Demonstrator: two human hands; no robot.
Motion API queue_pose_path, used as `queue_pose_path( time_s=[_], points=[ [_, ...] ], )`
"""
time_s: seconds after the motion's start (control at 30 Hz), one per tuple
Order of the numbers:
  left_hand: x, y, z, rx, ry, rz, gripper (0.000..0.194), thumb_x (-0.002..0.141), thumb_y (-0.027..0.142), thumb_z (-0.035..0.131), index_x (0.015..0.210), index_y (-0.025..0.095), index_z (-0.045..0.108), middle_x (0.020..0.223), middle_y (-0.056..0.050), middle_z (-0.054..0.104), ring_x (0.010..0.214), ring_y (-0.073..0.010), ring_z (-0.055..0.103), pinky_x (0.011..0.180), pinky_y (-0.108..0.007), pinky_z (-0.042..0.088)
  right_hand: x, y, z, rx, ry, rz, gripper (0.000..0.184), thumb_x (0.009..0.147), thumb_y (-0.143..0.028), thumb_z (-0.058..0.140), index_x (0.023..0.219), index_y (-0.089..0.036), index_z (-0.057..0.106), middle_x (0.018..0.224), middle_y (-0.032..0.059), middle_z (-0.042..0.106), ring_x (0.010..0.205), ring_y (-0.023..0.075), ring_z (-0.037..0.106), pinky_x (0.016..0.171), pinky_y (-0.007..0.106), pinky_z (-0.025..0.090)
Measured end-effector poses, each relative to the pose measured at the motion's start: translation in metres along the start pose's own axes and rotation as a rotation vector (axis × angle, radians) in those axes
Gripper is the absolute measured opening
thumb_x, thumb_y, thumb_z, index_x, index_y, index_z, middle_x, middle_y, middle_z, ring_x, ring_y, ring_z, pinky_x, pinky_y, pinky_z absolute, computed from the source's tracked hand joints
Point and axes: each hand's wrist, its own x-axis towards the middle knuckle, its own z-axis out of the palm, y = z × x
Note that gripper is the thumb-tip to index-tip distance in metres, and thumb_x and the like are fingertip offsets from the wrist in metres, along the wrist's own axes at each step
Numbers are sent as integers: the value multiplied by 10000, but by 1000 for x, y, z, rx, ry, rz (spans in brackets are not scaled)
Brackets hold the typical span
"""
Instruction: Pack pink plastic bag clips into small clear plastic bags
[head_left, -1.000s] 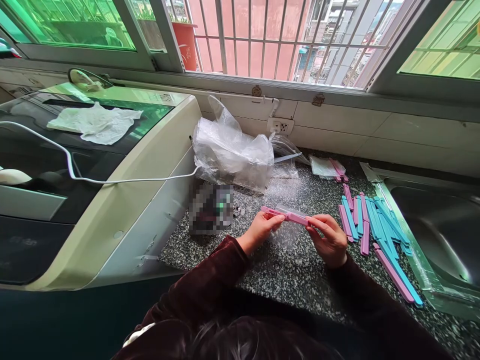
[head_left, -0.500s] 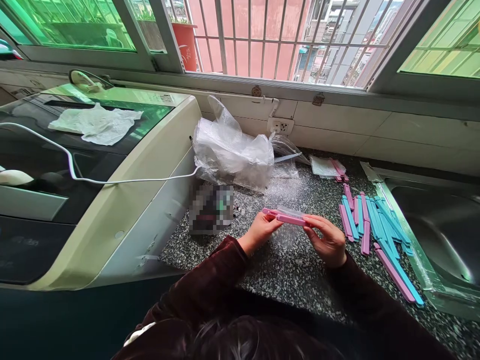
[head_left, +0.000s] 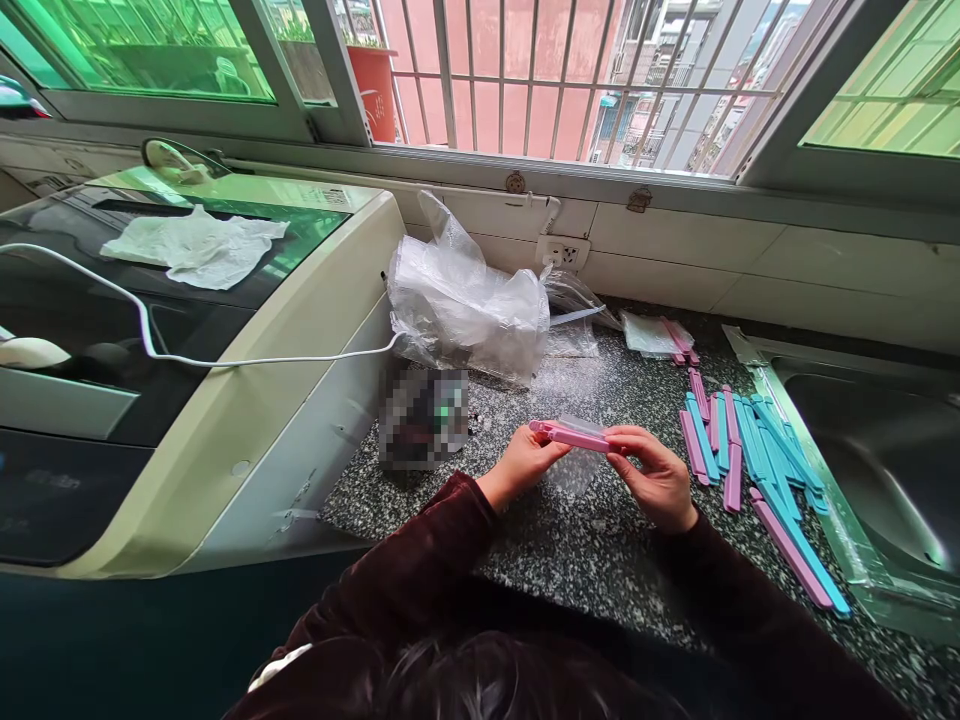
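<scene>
A pink bag-sealing clip (head_left: 577,439) is held level between my two hands above the speckled counter. Clear plastic, seemingly a small bag (head_left: 581,425), shows along the clip, with part hanging below it. My left hand (head_left: 521,465) is closed on the clip's left end, thumb and fingers pinching it. At the other end, my right hand (head_left: 656,478) pinches the clip between thumb and fingers. Right of that hand lies a loose pile of pink and blue sealing clips (head_left: 750,450), several of each colour.
A large crumpled plastic bag (head_left: 472,310) lies near the wall under a socket (head_left: 562,254). A blurred dark item (head_left: 422,420) sits left of my hands. A washing machine (head_left: 300,340) bounds the left side, a steel sink (head_left: 870,470) the right. Flat clear bags (head_left: 649,333) lie behind the clips.
The pink clip's two arms look slightly closer together at its left end. Both hands have kept nearly the same place and grip.
</scene>
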Motion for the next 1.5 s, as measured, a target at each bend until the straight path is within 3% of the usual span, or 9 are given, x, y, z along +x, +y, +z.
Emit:
queue_pose_path(
  time_s=[0.33, 0.57, 0.8, 1.1, 1.33, 1.5],
  points=[
    [0, 1, -1, 101, -43, 17, 390, 688, 495, 620, 729, 108, 647, 701, -49, 604, 731, -171, 532, 739, -304, 422, -1, 2, -2, -42, 5, -53, 141, 786, -168, 610, 914, -216, 645, 915, 70, 637, 856, 175, 613, 744, 337, 543],
    [-2, 10, -3, 73, 38, -6, 425, 627, 502, 676, 803, 123, 594, 768, -40, 581, 740, -154, 520, 722, -289, 414, 1, 3, -3, -97, 58, -62, 137, 788, -186, 610, 917, -216, 644, 907, 67, 639, 854, 178, 611, 726, 330, 538],
    [-1, 11, -3, 76, 103, -22, 504, 631, 607, 621, 760, 124, 559, 587, 36, 440, 551, -86, 384, 541, -235, 321, 1, 1, -1, -132, 65, -75, 138, 786, -187, 609, 914, -220, 648, 904, 60, 646, 839, 178, 616, 702, 320, 531],
    [0, 10, -5, 119, 142, -3, 452, 673, 587, 591, 699, 136, 585, 543, 38, 419, 556, -93, 376, 550, -241, 309, 1, 2, -1, -132, 63, -65, 109, 788, -210, 607, 894, -217, 635, 886, 68, 637, 831, 185, 603, 679, 335, 527],
    [-1, 13, -3, 134, 144, 18, 432, 686, 564, 593, 687, 132, 589, 560, 30, 430, 584, -104, 399, 576, -243, 329, -3, 4, 0, -50, 78, 20, 158, 775, -251, 630, 928, -213, 616, 902, 66, 626, 823, 180, 597, 679, 318, 520],
    [-2, 15, -5, 215, 111, 51, 432, 711, 559, 574, 666, 130, 595, 591, 15, 462, 600, -108, 419, 595, -245, 343, -3, 3, -3, -4, 38, 196, 323, 780, -368, 620, 1053, -202, 571, 883, 54, 652, 722, 151, 606, 658, 293, 526]
  ],
)
